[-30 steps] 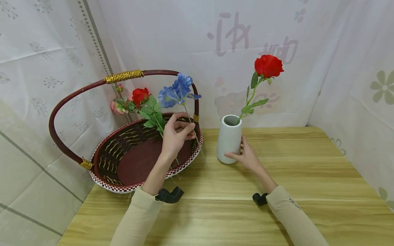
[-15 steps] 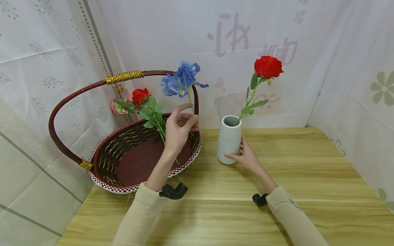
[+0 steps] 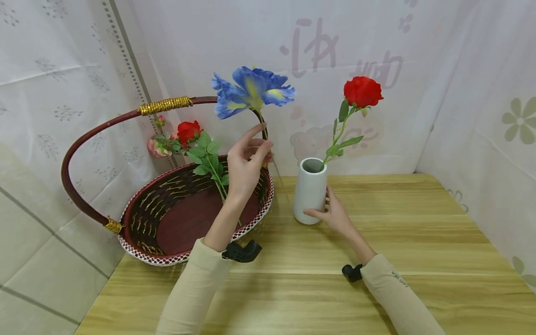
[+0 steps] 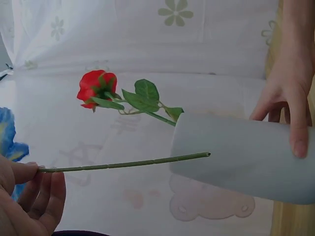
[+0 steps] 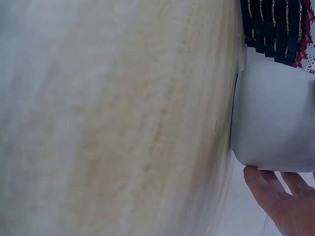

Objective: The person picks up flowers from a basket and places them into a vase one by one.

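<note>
My left hand pinches the stem of a blue iris between thumb and fingers. The bloom stands above the hand, and the bare stem end points down toward the vase, overlapping its wall in the left wrist view. My right hand holds the white vase low on its side, thumb in front and fingers behind. The vase stands upright on the table, as the right wrist view also shows. One red rose leans to the right out of its mouth.
A dark woven basket with a tall arched handle stands left of the vase. Inside it lie another red rose and pink flowers, heads over the far rim. White printed cloth hangs behind the wooden table.
My left hand has lifted the iris up and slightly right, out of the basket, and the bloom has turned to show its yellow markings. The right hand and vase stay in place.
</note>
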Demonstrator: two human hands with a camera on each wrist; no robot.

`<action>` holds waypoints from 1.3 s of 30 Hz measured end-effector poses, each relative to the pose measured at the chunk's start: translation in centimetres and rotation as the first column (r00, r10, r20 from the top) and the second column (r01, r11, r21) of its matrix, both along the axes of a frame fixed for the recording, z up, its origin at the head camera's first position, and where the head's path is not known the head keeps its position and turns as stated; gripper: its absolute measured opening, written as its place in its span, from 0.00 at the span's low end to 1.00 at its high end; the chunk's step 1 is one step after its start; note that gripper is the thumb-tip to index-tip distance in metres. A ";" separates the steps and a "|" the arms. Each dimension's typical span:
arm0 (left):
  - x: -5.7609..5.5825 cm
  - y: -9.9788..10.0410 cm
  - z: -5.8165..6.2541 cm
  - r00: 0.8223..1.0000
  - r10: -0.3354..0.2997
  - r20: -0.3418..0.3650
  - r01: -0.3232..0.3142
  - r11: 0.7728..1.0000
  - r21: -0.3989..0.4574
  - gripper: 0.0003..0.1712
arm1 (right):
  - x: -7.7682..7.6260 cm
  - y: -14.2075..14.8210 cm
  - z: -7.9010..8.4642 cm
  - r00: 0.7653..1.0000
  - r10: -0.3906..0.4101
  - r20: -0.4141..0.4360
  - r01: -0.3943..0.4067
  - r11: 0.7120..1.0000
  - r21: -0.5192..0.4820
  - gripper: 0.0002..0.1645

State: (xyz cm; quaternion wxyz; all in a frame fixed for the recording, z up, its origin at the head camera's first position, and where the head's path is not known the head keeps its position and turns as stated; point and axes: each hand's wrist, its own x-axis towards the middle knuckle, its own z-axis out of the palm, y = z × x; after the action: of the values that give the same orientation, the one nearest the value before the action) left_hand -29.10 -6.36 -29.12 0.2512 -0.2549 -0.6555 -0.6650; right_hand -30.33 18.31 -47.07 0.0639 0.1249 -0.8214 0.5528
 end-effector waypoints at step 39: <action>-2.9 3.7 1.4 0.990 0.029 -0.137 0.003 0.974 0.228 0.22 | 0.0 0.0 -0.1 1.000 -0.012 0.015 0.012 1.000 0.018 0.61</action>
State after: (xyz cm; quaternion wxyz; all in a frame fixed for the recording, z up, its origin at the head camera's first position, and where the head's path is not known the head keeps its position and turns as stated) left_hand -31.99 -2.70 -27.72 0.3281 -0.2660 -0.5575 -0.7147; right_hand -30.32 18.29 -47.14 0.0600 0.1163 -0.8277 0.5458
